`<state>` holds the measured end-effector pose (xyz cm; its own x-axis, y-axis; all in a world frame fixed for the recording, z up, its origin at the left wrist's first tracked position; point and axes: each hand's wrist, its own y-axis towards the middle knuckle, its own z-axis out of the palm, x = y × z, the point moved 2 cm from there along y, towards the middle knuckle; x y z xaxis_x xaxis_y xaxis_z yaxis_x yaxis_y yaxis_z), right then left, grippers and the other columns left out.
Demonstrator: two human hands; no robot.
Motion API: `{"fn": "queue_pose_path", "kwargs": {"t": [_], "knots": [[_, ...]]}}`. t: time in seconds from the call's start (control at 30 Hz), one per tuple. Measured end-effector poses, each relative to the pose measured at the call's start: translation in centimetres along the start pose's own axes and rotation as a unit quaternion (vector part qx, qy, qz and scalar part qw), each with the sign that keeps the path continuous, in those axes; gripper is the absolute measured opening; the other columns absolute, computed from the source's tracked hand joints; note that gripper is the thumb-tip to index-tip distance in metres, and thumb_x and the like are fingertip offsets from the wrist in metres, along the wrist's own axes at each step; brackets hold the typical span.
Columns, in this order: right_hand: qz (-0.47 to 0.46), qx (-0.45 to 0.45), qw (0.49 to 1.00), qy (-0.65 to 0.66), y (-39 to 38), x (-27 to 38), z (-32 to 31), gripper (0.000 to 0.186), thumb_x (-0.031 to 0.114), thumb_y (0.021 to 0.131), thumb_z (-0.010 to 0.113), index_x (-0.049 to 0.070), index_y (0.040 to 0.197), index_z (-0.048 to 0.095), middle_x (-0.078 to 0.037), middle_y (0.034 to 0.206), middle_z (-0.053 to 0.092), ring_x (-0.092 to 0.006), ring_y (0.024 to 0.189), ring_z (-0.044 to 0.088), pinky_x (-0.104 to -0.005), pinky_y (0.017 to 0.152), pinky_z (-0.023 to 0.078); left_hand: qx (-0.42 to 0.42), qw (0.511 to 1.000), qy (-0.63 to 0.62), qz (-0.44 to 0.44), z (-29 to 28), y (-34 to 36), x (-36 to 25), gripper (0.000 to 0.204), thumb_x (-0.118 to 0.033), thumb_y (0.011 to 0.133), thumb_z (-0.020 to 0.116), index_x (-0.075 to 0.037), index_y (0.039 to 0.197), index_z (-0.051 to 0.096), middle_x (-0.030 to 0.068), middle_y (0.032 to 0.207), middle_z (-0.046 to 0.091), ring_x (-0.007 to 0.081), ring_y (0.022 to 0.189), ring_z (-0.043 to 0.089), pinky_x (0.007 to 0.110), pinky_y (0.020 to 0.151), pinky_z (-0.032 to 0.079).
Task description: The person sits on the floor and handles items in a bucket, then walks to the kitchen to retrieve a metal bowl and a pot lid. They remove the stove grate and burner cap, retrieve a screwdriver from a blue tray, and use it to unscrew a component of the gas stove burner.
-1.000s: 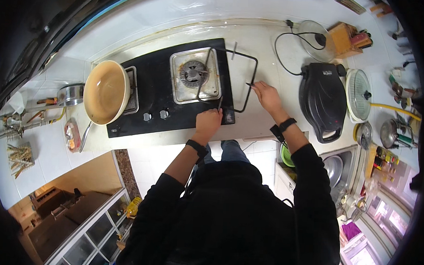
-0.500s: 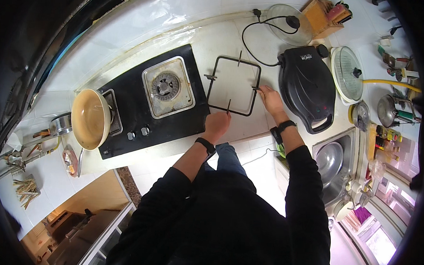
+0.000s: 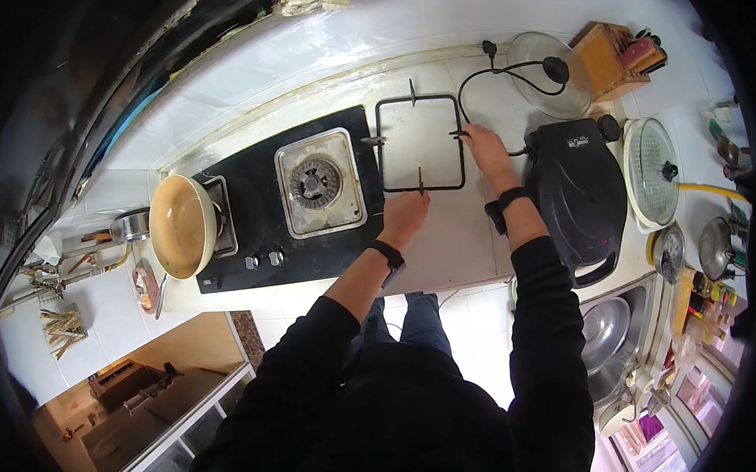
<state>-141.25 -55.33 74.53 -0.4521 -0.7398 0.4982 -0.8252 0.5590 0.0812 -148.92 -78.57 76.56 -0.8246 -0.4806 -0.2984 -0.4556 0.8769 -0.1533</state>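
Both my hands hold a square black metal stove grate [image 3: 444,188] over the white countertop, just right of the black gas hob. My left hand [image 3: 406,216] is closed on the prong at its near side. On the right side, fingers of my right hand [image 3: 485,152] pinch another prong. The grate's left edge comes close to the hob's right edge; whether it touches the counter I cannot tell. Left of it, the right burner [image 3: 316,183] lies bare in its square, stained metal tray [image 3: 298,224]. A beige frying pan [image 3: 182,227] stands over the left burner.
A black electric appliance [image 3: 576,186] with a handle sits beside my right hand, its cord [image 3: 462,92] curling behind. Farther back are a glass lid [image 3: 532,87] and a wooden knife block [image 3: 603,60]. A lidded white dish [image 3: 645,201] and the sink [image 3: 644,315] are at right.
The view has shifted, so the counter appears farther right and lower. Against the hob, the grate has turned slightly anticlockwise and moved a little farther back. Both hands keep their hold.
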Motion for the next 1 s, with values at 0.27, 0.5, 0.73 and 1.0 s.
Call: {"fn": "queue_pose_path", "kwargs": {"t": [0.27, 0.5, 0.73, 1.0], "knots": [[0.078, -0.02, 0.996, 0.044, 1.8, -2.7, 0.1, 0.019, 0.013, 0.091, 0.062, 0.002, 0.106, 0.058, -0.021, 0.1, 0.064, -0.0409, 0.096, 0.06, -0.0471, 0.083, 0.049, 0.053, 0.995, -0.084, -0.012, 1.2, 3.2, -2.8, 0.043, -0.033, 0.098, 0.047, -0.002, 0.075, 0.067, 0.0175, 0.072, 0.067, 0.0387, 0.064, 0.066, 0.051, 0.06, 0.053], [0.059, -0.114, 0.991, 0.039, -4.3, 2.0, -1.4, 0.04, 0.006, 0.089, 0.06, 0.002, 0.128, 0.053, -0.022, 0.115, 0.059, -0.0398, 0.106, 0.057, -0.0441, 0.092, 0.047, 0.036, 0.981, -0.186, -0.047, 0.0, -1.3, -0.6, 0.041, -0.035, 0.098, 0.047, -0.002, 0.081, 0.065, 0.0193, 0.075, 0.067, 0.0407, 0.073, 0.065, 0.049, 0.068, 0.052], [0.053, -0.083, 0.981, 0.168, -17.4, 14.0, 3.2, 0.034, 0.003, 0.083, 0.064, 0.002, 0.117, 0.059, -0.016, 0.102, 0.058, -0.0311, 0.09, 0.056, -0.0397, 0.082, 0.048, 0.061, 0.953, -0.251, -0.16, -2.9, -16.6, 9.5, 0.028, -0.03, 0.094, 0.054, -0.004, 0.092, 0.064, 0.0177, 0.08, 0.068, 0.0376, 0.078, 0.066, 0.047, 0.069, 0.051], [0.023, 0.031, 0.981, 0.189, -16.1, 25.3, 10.6, 0.049, 0.016, 0.084, 0.072, 0.002, 0.127, 0.053, -0.016, 0.107, 0.056, -0.0326, 0.1, 0.057, -0.0411, 0.087, 0.048, -0.015, 0.898, -0.352, -0.264, -3.4, -27.3, 19.4, 0.025, -0.029, 0.094, 0.056, -0.006, 0.1, 0.065, 0.0154, 0.082, 0.069, 0.0371, 0.08, 0.067, 0.045, 0.071, 0.051]]}}
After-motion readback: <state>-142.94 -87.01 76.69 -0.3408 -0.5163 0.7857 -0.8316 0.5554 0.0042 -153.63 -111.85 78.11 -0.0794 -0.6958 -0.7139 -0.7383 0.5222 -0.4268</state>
